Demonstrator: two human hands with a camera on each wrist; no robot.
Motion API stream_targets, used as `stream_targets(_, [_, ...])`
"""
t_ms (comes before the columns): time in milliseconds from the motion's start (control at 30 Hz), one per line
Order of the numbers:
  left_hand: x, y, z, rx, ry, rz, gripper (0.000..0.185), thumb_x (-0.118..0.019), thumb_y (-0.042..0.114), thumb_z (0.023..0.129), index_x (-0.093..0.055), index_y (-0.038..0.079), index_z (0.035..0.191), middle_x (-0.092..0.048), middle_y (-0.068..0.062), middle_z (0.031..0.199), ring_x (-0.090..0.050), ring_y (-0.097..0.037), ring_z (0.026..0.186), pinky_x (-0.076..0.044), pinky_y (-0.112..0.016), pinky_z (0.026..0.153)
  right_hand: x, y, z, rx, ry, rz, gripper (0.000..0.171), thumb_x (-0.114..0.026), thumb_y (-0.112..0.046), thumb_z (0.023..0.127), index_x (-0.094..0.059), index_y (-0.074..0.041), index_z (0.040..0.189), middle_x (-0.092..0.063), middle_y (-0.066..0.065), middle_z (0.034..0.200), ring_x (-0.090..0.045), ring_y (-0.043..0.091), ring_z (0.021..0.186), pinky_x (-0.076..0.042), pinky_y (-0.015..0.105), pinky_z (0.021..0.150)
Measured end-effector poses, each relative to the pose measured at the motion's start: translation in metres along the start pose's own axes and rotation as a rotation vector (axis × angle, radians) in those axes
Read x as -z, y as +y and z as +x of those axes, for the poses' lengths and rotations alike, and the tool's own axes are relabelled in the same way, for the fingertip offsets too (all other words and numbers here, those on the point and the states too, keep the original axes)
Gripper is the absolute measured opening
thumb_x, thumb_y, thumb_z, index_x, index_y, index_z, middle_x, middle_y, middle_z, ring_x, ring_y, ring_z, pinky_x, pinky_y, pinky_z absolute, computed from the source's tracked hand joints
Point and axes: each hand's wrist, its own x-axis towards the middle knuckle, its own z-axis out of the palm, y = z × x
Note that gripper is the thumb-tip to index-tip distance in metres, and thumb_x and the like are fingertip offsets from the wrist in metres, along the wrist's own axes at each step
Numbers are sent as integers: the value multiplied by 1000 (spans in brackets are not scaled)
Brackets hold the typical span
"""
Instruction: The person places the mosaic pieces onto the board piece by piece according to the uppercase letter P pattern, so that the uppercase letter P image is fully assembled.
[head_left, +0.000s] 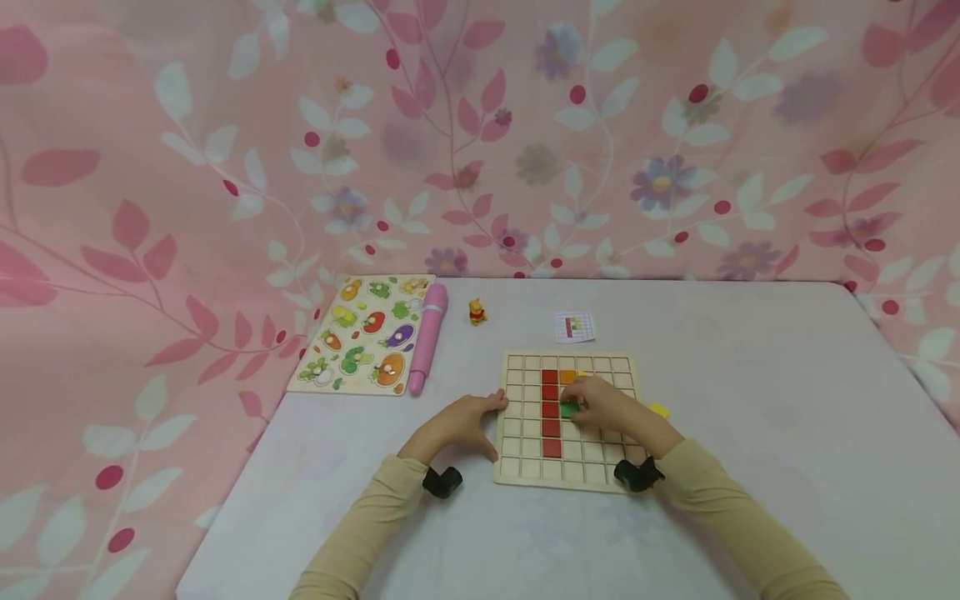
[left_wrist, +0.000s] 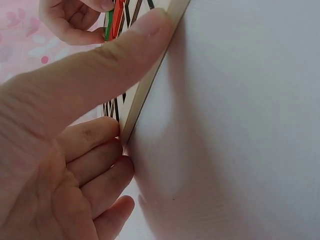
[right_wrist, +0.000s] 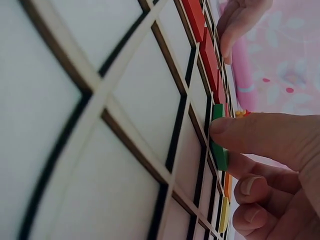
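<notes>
A wooden grid board [head_left: 525, 467] lies on the white table [head_left: 750, 400]. In one of its columns sit several red tiles [head_left: 551, 429], with an orange tile [head_left: 566, 377] at the top beside them. My right hand [head_left: 581, 408] is over the board and pinches a green tile [right_wrist: 218, 157] in the cell next to the red column [right_wrist: 207, 50]. My left hand [head_left: 491, 425] holds the board's left rim [left_wrist: 150, 75]: the thumb [left_wrist: 100, 65] lies on top and the curled fingers [left_wrist: 95, 135] press against the side.
A yellow tile [head_left: 659, 410] lies on the table right of the board. Behind the board are a small pattern card [head_left: 575, 327] and a tiny yellow bear figure [head_left: 477, 312]. At the back left are a pink pen [head_left: 429, 337] and a vegetable peg puzzle [head_left: 367, 333]. A floral pink cloth hangs behind.
</notes>
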Motion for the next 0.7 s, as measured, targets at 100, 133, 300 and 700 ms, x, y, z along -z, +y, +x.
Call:
stream_targets(100, [1,0,0,-9,3,5,89,-85,23,56,-43,7,133,-30,-5,141,-28,-17,127,-23,-29,102,0,0,-1,2,8,7,16,-68,2,73,-65,-1,88,-58,5,84,-42,11,62,-39,22,54])
stream_targets(133, [1,0,-1,-9,4,5,89,-85,23,56,-43,7,133,-30,-5,141,-28,-17,127,-22,-29,102,0,0,-1,-4,8,12,16,-68,2,73,-65,-2,88,-58,4,84,-41,11,61,-39,22,54])
stream_targets(300, [1,1,0,-15,2,-4,89,-85,22,56,-43,6,133,-30,-6,141,-28,-17,127,-23,-28,102,0,-1,-2,-12,10,17,14,-68,3,73,-65,-2,86,-57,4,83,-41,10,59,-39,22,53])
stream_targets(700, [2,1,0,-23,-1,5,90,-85,23,56,-42,5,133,-29,-6,141,-28,-18,127,-23,-29,102,13,-6,-8,-48,51,2,10,-65,0,77,-65,2,87,-59,8,85,-48,14,63,-44,26,58])
